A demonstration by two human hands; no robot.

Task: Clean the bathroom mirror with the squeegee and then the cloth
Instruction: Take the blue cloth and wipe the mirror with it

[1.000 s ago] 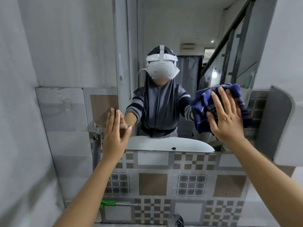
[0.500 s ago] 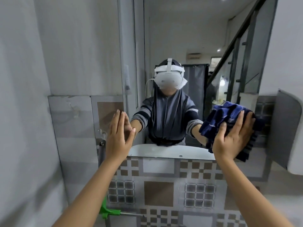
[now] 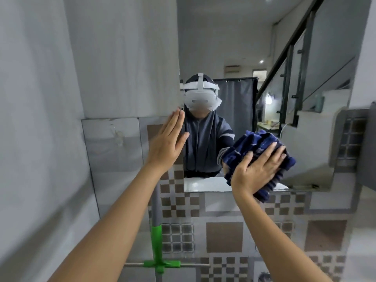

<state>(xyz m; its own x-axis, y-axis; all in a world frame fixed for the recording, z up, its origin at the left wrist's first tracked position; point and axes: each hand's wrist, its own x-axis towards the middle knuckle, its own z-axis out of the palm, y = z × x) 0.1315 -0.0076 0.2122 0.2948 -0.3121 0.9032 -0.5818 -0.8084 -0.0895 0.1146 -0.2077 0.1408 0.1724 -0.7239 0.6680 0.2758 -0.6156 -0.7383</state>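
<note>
The bathroom mirror [image 3: 234, 47] fills the upper middle and right of the wall. My right hand [image 3: 256, 169] presses a bunched dark blue striped cloth [image 3: 258, 143] flat against the glass near the mirror's bottom edge. My left hand [image 3: 167, 142] rests flat, fingers together and straight, on the mirror's left edge, holding nothing. The squeegee [image 3: 157, 241], with a grey pole, green neck and metal blade, hangs on the tiled wall below my left hand, head downward. The mirror reflects a person in a headset and grey clothes.
Below the mirror is a wall of grey and brown patterned tiles [image 3: 223, 237]. A plain grey wall [image 3: 40, 119] stands close on the left. A grey box-like fixture [image 3: 368, 149] juts out at the right edge.
My right hand has slid the cloth down the glass and leftward, toward the mirror's bottom edge. My left hand stayed on the left edge. The view shifted, revealing the squeegee's head.
</note>
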